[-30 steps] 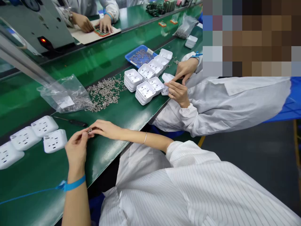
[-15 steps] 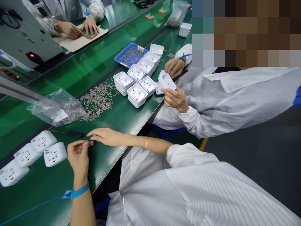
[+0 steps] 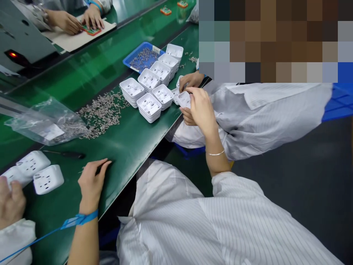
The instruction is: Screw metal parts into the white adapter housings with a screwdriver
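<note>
My left hand [image 3: 92,180], with a blue wrist strap, is held over the green bench with its fingers curled and the thumb and forefinger tips close together. A thin metallic bit pokes out beside its knuckles; what else it holds is hidden. Far to the right, my right hand [image 3: 202,108] has its fingers closed at the edge of a white plastic socket shell [image 3: 184,99]. A co-worker's fingers [image 3: 188,116] are at the underside of the same shell. Nearest my left hand are a dark-handled screwdriver [image 3: 73,155] and a white socket unit [image 3: 48,179].
Stacks of white shells [image 3: 149,106] stand mid-bench beside a blue tray [image 3: 132,68] of small metal parts. Loose metal parts [image 3: 103,114] spill by a clear bag [image 3: 52,121]. Another person's hand [image 3: 11,202] is on sockets at left. Across the bench, someone handles a circuit board [image 3: 92,30].
My right hand has moved from beside my left hand rightward to the co-worker's shell. My left hand stays low over the bench. Another person's hand has entered at the left edge.
</note>
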`<state>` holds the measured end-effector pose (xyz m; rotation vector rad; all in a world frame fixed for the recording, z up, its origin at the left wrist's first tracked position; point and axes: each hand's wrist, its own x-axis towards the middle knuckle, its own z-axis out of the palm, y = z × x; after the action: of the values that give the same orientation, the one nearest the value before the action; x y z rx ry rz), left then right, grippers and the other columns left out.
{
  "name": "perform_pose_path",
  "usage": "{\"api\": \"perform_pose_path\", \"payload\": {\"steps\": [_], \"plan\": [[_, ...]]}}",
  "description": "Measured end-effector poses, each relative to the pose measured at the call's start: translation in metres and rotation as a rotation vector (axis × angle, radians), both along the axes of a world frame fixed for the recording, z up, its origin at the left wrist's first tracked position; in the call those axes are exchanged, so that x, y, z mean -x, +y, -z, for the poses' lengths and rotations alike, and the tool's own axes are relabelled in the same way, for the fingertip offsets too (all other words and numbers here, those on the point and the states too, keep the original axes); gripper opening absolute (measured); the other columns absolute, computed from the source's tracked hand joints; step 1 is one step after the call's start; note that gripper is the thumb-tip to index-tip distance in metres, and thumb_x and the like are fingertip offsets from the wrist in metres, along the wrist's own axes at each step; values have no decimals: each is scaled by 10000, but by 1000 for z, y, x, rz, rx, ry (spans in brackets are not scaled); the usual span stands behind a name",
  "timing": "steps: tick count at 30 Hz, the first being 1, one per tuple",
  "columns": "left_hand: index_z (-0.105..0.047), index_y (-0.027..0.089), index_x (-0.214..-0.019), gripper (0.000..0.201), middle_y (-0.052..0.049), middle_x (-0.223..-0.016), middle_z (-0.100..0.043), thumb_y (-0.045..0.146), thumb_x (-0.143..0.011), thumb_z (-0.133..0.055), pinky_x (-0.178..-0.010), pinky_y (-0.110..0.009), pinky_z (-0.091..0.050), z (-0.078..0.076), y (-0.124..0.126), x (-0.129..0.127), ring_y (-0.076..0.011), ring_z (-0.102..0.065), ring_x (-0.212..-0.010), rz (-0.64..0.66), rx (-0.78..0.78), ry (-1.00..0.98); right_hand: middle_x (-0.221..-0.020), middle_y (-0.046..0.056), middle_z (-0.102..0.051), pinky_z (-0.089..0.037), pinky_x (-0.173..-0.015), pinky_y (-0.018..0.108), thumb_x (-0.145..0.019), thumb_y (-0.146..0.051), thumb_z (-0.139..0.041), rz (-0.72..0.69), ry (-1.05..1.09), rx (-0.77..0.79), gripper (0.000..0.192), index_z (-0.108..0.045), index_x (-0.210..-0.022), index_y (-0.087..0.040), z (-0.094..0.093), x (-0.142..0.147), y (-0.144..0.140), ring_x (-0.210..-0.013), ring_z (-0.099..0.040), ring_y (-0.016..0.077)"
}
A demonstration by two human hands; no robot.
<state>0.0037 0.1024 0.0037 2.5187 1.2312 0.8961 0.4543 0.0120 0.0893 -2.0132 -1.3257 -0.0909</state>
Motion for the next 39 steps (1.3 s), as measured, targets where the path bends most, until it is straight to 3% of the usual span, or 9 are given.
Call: {"api": "perform_pose_path", "payload": {"steps": [5,9,15,19,21,26,29,33,39], "plan": [[-732,229,-1090,251,-62,-1021,-769,413,-976,-605,-873,-352,-538,10,-1,7,-218,-720,-924,29,-26,54,-1264,123,-693,-480,-1073,474,-978,-196,-436,37,91,186,318,-642,-1221,-199,16,-41,25,-1190,-631,283],[-728,220,-1068,282,-64,-993,-767,422,-1006,-541,-884,-365,-531,13,-2,10,-223,-717,-910,-56,2,35,-1259,127,-694,-479,-1068,460,-978,-219,-457,51,81,183,297,-655,-1198,-191,19,-45,33,-1170,-638,279],[-717,215,-1072,322,-74,-1018,-752,462,-1004,-523,-934,-393,-528,13,-3,9,-240,-705,-964,-66,55,36,-1292,150,-665,-448,-1098,494,-987,-240,-454,111,29,195,284,-644,-1191,-182,26,-52,47,-1228,-602,297],[-709,230,-1086,300,-71,-1028,-739,465,-988,-549,-908,-391,-528,10,-3,7,-244,-694,-964,-71,67,53,-1155,164,-717,-479,-1048,501,-958,-225,-509,66,42,300,209,-682,-1050,-153,23,-60,52,-1126,-647,318],[-704,226,-1094,313,-78,-1041,-732,474,-983,-550,-905,-399,-526,8,-2,5,-251,-685,-975,-91,88,67,-1095,144,-733,-499,-1019,481,-982,-265,-490,55,44,272,219,-681,-1016,-163,21,-58,49,-1070,-669,304],[-695,205,-1093,346,-97,-1041,-721,484,-992,-515,-911,-423,-517,9,0,4,-271,-664,-992,-98,90,95,-1079,95,-727,-549,-961,427,-1052,-425,-338,87,36,17,374,-617,-1167,-204,12,-27,30,-1030,-698,251],[-689,211,-1091,330,-97,-1039,-716,473,-996,-512,-917,-419,-508,11,0,5,-271,-653,-1005,-76,82,106,-1193,89,-692,-540,-1016,433,-1062,-477,-240,104,-44,-104,457,-581,-1256,-242,3,0,21,-1140,-676,240],[-676,197,-1106,345,-105,-1030,-706,471,-1006,-492,-929,-422,-509,11,1,5,-265,-654,-988,-38,58,101,-1285,88,-657,-514,-1074,463,-1057,-449,-256,76,-27,-224,447,-556,-1321,-248,-6,39,17,-1203,-648,242],[-566,170,-1333,439,-153,-1264,-647,440,-987,-550,-1070,-471,-458,3,-11,-1,-287,-594,-1209,28,7,-26,-1241,107,-609,-500,-1090,477,-1054,-329,-272,-116,70,-232,415,-556,-1343,-239,2,128,23,-1209,-615,241]]}}
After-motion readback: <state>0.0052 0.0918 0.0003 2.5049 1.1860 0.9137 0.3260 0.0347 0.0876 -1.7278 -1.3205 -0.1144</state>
